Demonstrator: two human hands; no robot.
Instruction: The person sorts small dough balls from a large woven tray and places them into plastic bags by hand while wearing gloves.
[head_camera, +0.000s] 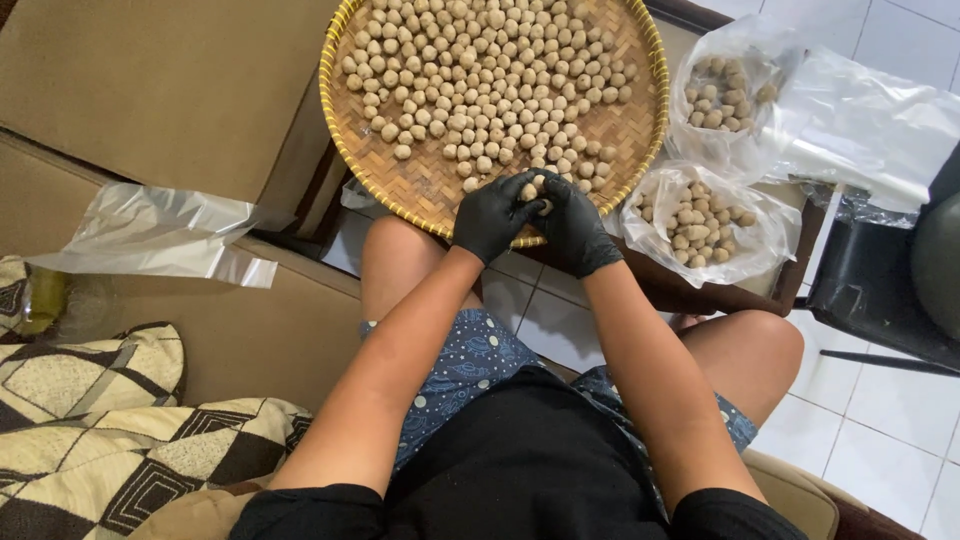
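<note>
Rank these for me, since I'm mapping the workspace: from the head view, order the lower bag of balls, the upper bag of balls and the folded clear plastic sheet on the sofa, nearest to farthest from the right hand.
1. Lower bag of balls, just right of the right hand.
2. Upper bag of balls, farther up and right.
3. Folded clear plastic sheet, far left on the sofa.

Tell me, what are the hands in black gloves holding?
The left hand and right hand pinch small tan balls between their fingertips, just over the near rim of the round woven tray.
</note>
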